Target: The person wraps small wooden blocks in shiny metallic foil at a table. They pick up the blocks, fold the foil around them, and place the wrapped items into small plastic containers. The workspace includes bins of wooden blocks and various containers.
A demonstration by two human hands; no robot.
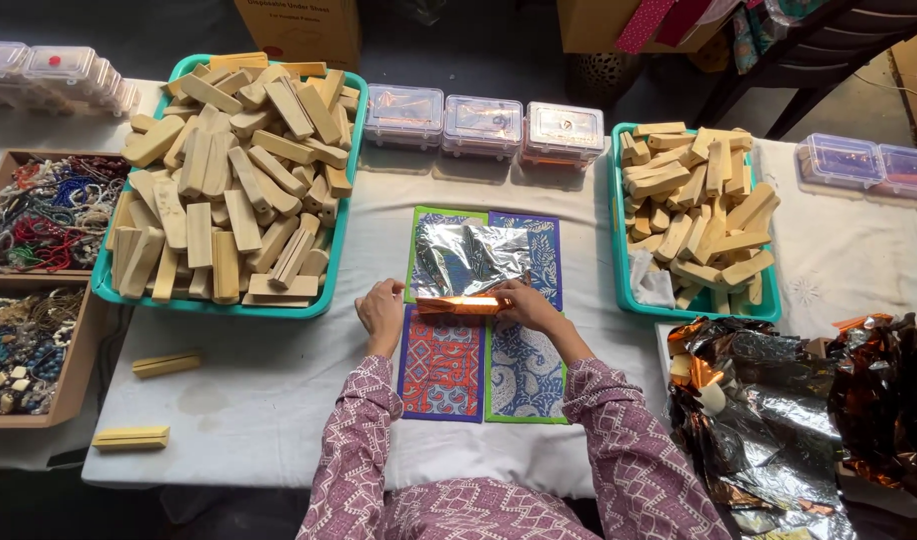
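Your left hand (381, 312) and right hand (524, 303) pinched the ends of a foil-wrapped bar (463, 305), its long axis running nine to three o'clock, copper-shiny, on patterned mats (442, 375). At twelve o'clock lay crinkled silver foil (471, 258).

The foil (472, 256) is silver with a copper-orange rolled edge, lying on mats (484, 370) patterned in blue, white, red and orange with green and purple borders. Pale yellow-tan blocks (234, 170) fill teal trays (104, 285). The sleeves (629, 450) are pink with a fine white print.
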